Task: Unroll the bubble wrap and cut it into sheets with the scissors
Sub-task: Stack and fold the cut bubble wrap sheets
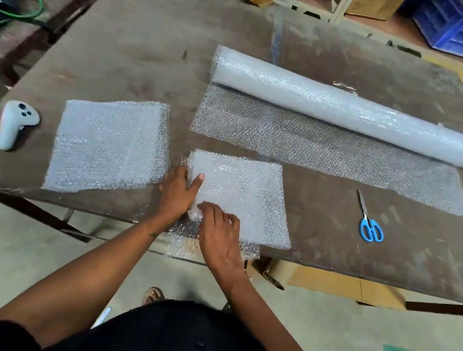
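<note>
Both hands are working a folded bubble-wrap sheet [239,197] at the table's [140,54] near edge: left hand [176,194] pressing it flat-fingered, right hand [219,226] pinching its corner. Leftward, a white controller [14,124] and stacked sheets [110,144] are lying; rightward, the half-unrolled roll [351,108] and blue-handled scissors [368,220] are resting.

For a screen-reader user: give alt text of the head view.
Both hands, left hand and right hand, press a cut bubble wrap sheet at the table edge; blue scissors lie right, the roll behind.
</note>
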`<state>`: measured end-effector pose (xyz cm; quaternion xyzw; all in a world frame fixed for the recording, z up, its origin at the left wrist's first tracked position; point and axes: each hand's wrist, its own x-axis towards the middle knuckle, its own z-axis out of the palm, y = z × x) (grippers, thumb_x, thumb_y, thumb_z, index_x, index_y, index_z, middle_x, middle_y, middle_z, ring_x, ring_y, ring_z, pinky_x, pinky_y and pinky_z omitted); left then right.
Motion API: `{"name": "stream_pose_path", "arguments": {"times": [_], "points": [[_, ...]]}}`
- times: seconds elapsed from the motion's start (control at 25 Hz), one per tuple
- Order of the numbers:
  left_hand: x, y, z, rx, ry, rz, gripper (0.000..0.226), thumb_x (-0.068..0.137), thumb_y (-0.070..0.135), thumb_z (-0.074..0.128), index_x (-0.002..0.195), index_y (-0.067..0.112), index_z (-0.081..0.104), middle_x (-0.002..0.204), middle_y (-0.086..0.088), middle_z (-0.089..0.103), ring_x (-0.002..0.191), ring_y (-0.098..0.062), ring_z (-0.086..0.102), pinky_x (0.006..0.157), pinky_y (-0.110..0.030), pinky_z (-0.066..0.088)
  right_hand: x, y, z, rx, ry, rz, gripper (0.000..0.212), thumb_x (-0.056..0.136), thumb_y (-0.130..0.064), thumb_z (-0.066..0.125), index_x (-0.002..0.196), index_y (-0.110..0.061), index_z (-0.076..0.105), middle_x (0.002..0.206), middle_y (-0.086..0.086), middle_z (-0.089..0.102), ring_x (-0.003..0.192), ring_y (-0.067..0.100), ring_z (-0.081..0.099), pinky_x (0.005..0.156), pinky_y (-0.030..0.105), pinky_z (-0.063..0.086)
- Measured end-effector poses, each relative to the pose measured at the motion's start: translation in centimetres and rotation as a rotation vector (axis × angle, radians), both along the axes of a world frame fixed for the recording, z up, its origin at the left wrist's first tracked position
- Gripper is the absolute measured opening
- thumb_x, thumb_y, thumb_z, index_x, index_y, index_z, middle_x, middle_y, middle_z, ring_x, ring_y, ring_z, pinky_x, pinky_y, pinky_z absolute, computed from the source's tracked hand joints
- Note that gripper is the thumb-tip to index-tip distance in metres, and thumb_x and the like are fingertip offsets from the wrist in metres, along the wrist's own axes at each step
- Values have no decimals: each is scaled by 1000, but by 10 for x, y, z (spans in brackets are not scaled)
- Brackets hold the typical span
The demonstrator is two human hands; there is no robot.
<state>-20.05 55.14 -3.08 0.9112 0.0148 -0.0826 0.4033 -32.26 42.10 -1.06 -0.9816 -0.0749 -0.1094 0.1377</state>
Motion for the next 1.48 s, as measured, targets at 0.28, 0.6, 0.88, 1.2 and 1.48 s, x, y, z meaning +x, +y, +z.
{"name": "stream_pose_path", "arguments": {"times": [0.28, 0.6, 0.88, 1.2, 1.48], "points": [[1, 0, 32, -243, 137, 16, 78, 109, 66, 17, 108, 5, 65, 102, -8, 67, 94, -29, 66, 87, -42, 53, 2, 12, 17, 266, -173, -248, 42, 91, 0, 60, 131, -13, 61, 126, 4, 71, 115, 20, 66, 104, 46, 47], [34, 31, 22, -259, 218, -141, 34, 94, 49, 77, 106, 17, 72, 103, -2, 76, 97, -23, 72, 91, -40, 56, -1, 24, -13, -155, 138, 253, 46, 94, -2, 51, 137, -19, 52, 134, 10, 61, 135, 36, 56, 109, 62, 40], [25, 29, -10, -182, 39, 5, 33, 94, 59, 66, 102, 27, 68, 100, -1, 71, 84, -19, 70, 80, -41, 59, 9, -7, -20, -214, 48, 381, 44, 95, -3, 41, 137, -16, 48, 138, 17, 58, 143, 47, 50, 113, 82, 26], [14, 8, 17, -690, 118, 160, 38, 86, 50, 82, 99, 16, 72, 109, -19, 72, 101, -36, 72, 94, -56, 57, 6, -27, -11, -165, -152, 314, 41, 91, -4, 70, 127, -18, 55, 134, 12, 67, 138, 39, 58, 110, 80, 34], [19, -9, 39, -769, 240, 178, 56, 91, 76, 62, 109, 25, 77, 93, -18, 77, 84, -43, 73, 77, -56, 59, 29, -42, 4, 293, -286, -77, 48, 86, 18, 51, 123, -11, 54, 130, 11, 60, 132, 28, 59, 113, 60, 47]]}}
